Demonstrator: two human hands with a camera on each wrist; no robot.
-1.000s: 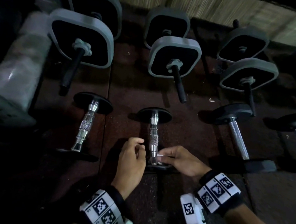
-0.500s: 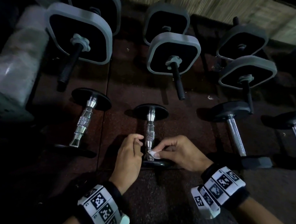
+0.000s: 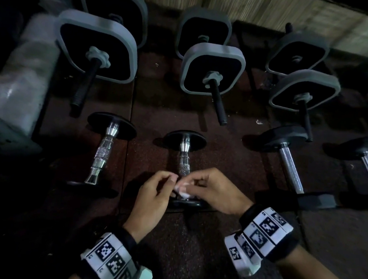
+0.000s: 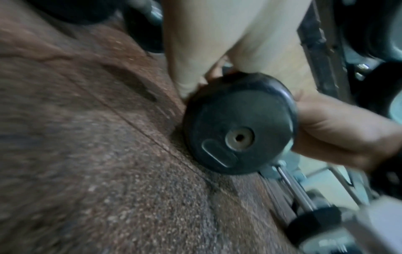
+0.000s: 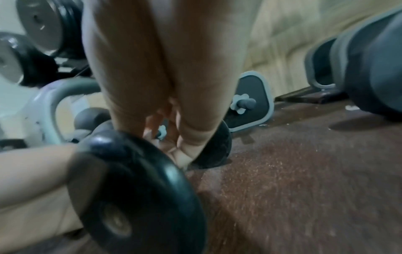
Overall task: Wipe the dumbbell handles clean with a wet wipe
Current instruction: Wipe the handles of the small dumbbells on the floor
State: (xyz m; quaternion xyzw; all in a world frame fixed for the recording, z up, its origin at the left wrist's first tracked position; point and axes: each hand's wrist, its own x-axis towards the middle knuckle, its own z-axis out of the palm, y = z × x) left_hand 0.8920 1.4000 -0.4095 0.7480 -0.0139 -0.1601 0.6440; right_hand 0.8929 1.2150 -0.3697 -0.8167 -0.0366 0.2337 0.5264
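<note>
A small dumbbell lies on the floor mat, its chrome handle (image 3: 185,161) running away from me between two black round plates. My hands cover its near end. My right hand (image 3: 192,182) pinches a small white wet wipe (image 3: 181,190) against the near end of the handle. From the other side, the thumb and forefinger of my left hand (image 3: 172,180) meet the wipe's left edge. The near plate (image 4: 239,123) fills both wrist views (image 5: 135,189), with my fingers reaching down behind it. The wipe is hidden in both.
A matching chrome-handled dumbbell (image 3: 101,156) lies to the left, and two longer ones (image 3: 290,167) to the right. Behind them stands a row of grey square-plated dumbbells (image 3: 213,70). A grey padded roller (image 3: 19,75) is at the far left. Brown rubber mat (image 3: 193,247) covers the floor.
My right hand has slid the wipe towards the handle's near end. My left hand has closed in from beside the handle, so its fingertips now meet the wipe.
</note>
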